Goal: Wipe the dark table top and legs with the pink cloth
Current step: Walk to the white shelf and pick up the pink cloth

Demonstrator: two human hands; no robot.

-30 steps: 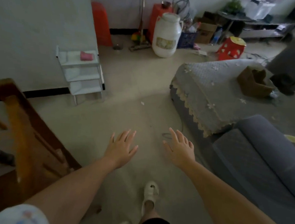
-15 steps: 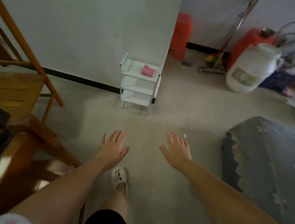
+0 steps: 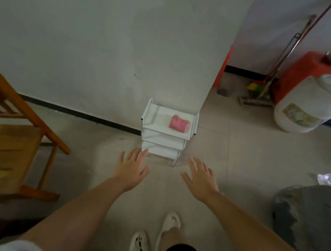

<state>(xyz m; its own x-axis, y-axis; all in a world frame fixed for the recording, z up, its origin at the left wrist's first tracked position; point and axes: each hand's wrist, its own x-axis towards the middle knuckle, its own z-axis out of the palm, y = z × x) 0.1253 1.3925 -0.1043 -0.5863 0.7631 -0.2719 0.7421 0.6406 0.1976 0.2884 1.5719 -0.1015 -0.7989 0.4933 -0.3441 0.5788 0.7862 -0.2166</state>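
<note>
The pink cloth (image 3: 179, 123) lies rolled up on the top tier of a small white shelf rack (image 3: 151, 114) that stands on the floor against the wall corner. My left hand (image 3: 131, 167) and my right hand (image 3: 201, 177) are stretched out in front of me, palms down, fingers spread, both empty. They hover short of the rack's base, one to each side, well below the cloth. No dark table shows in this view.
A wooden chair (image 3: 10, 152) stands at the left. At the right are a white plastic jug (image 3: 311, 103), a red container (image 3: 307, 73), a broom (image 3: 262, 91) and a grey covered seat (image 3: 309, 220). Bare tiled floor lies between me and the rack.
The view has swung left and moved toward the white rack, which now sits centred and larger. The sofa has left the view. Both hands stay open and outstretched.
</note>
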